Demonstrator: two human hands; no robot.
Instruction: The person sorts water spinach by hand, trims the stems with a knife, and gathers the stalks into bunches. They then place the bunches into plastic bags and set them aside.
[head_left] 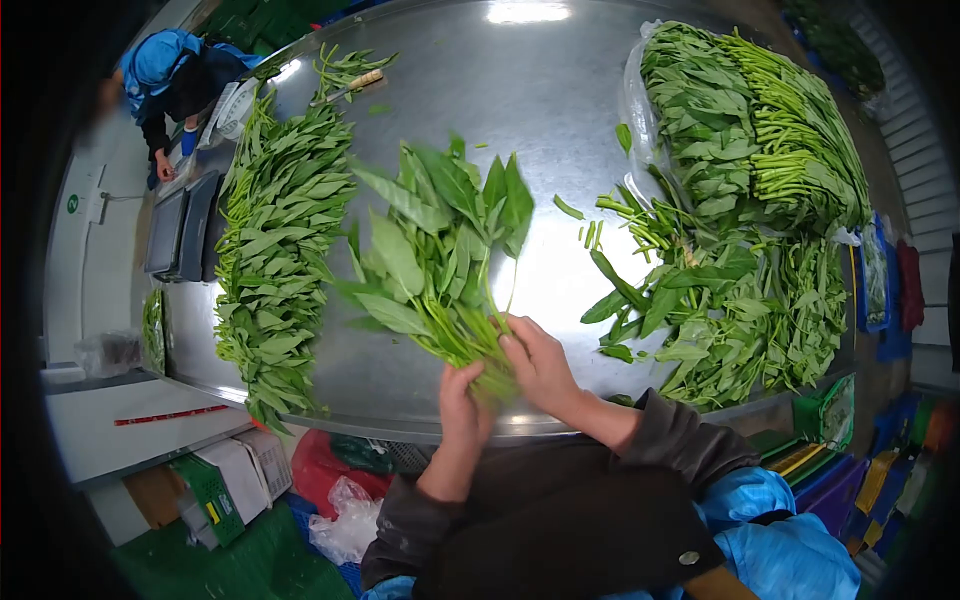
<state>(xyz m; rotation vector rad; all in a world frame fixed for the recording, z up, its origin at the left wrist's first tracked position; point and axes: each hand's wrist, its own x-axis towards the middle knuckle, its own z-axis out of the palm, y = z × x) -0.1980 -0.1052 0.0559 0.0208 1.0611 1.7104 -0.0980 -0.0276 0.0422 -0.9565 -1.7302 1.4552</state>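
Item in hand: bunch of leafy greens (440, 255), stems gathered toward the near edge of the steel table (540, 100), leaves fanned out toward the table's middle.
Left hand (463, 400): at the stem ends, fingers wrapped together around the lower stems.
Right hand (540, 362): just beside the left, fingers (512, 352) curled over the same stems, pressing them into the bundle.
Weight: judged light; easily lifted with one hand.
Stiffness: stems fairly firm but snappable; leaves soft, limp, prone to bruising and tearing.
Surface: likely damp and somewhat slippery against bare steel.
Best hold: around the gathered stems, near the cut ends, never on the leaf blades; moderate squeeze only.
Left edge of table: long sorted row of greens (275, 250), laid lengthwise.
Right edge of table: large stacked pile (750, 120) toward the far corner, looser heap (740, 310) nearer.
Far left corner: another person (175, 85) at work, apart from these hands.
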